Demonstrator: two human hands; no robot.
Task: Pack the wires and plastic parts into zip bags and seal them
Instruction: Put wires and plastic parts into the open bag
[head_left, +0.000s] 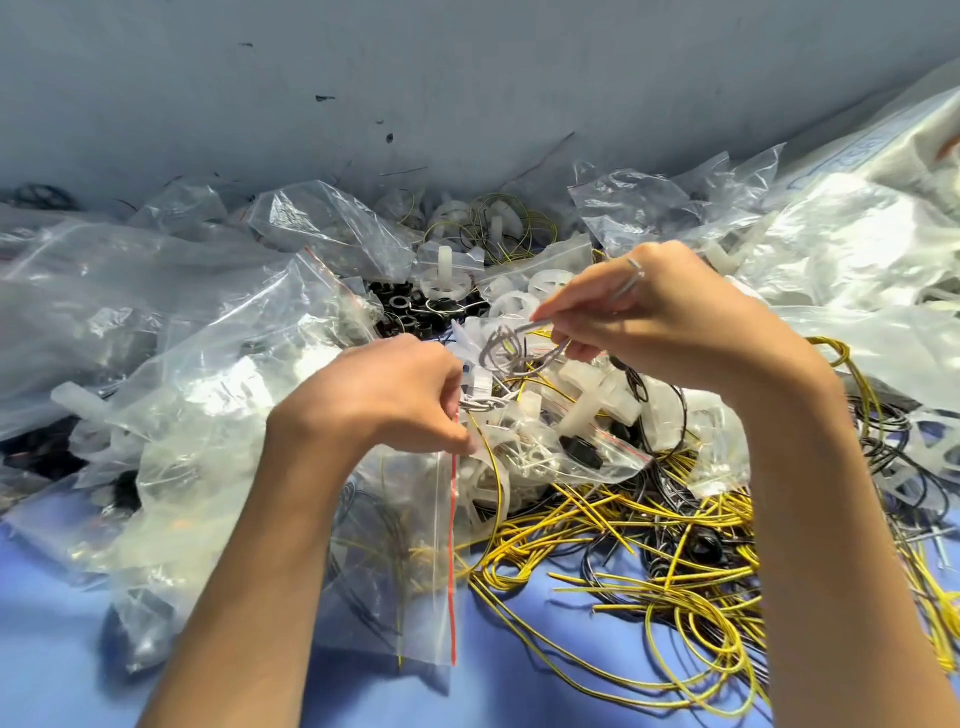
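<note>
**Q:** Where does the grey wire (511, 349) lie?
**A:** At the centre, coiled in loose loops just above a clear zip bag (550, 452). The right hand (660, 317) pinches it between thumb and fingertips, the other fingers curled.

**Q:** And the bag?
**A:** It rests on the heap. White plastic parts (491, 483) and a black part (579, 449) show through it. The left hand (384, 400) pinches its edge, fingers bent close together.

**Q:** What surrounds them?
**A:** Yellow wires (649, 540), tangled with black ones, sprawl to the right over the blue table (519, 686). A second zip bag (415, 545) with a red strip lies under the left forearm. Crumpled clear bags (156, 322) pile up on the left against a grey wall (415, 78).
</note>
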